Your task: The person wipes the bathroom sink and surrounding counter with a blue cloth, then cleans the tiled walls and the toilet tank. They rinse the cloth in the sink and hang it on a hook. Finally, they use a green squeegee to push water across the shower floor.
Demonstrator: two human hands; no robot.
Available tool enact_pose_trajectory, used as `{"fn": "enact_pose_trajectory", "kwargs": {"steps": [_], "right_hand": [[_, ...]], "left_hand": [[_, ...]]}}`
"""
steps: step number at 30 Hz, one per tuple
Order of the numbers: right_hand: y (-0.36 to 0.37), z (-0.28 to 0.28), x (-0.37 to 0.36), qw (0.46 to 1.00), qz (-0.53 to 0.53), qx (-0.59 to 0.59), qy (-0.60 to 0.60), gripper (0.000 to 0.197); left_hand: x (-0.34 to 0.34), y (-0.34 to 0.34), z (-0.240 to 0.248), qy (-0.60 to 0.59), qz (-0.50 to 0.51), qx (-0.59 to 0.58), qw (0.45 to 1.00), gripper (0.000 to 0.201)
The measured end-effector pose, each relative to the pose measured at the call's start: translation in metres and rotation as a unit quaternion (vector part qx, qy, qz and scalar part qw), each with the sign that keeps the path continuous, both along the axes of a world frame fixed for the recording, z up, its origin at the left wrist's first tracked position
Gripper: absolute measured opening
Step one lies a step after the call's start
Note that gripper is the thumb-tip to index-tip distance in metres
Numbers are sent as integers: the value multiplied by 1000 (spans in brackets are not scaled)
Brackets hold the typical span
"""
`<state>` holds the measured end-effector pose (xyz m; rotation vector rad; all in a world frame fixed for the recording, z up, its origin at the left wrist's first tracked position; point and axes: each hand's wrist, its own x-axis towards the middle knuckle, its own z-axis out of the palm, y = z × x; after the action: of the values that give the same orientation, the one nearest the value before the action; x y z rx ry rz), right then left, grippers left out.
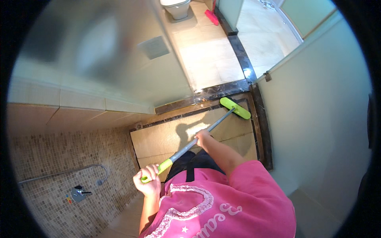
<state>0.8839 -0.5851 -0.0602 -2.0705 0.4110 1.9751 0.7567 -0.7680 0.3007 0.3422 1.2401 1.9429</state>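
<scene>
Both of my hands are closed around a long-handled floor brush with a grey pole (184, 150). My left hand (148, 180) wraps the light green grip at the pole's upper end, close to my body. Farther down the pole, my right hand (202, 138) grips the grey shaft with that arm stretched forward. The brush's oblong green head (235, 108) rests at the far right corner of the shower floor (156, 139), beside the dark stone border. Its underside is mostly hidden.
Frosted glass panels stand at the left (119, 51) and right (317, 119). A raised dark stone sill (226, 87) separates the shower from the tiled floor beyond, with a toilet (177, 10) and a pink broom head (212, 17). A shower mixer (78, 193) projects from the mosaic wall.
</scene>
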Motion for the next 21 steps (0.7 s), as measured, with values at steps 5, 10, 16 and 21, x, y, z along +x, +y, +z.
{"fn": "enact_pose_trajectory", "kwargs": {"steps": [5, 10, 16, 21], "right_hand": [[-102, -21, -140, 996, 48, -64, -29, 16], [-216, 12, -280, 988, 126, -93, 10, 16], [-308, 64, -439, 975, 192, -106, 42, 10], [-344, 82, -530, 978, 148, -112, 92, 18]], "left_hand": [[-103, -91, 23, 10, 68, -12, 998, 47], [-204, -199, 52, 49, 132, -23, 990, 46], [-301, -282, 82, 131, 176, -37, 975, 45], [-356, -305, 95, 184, 201, -61, 960, 45]]}}
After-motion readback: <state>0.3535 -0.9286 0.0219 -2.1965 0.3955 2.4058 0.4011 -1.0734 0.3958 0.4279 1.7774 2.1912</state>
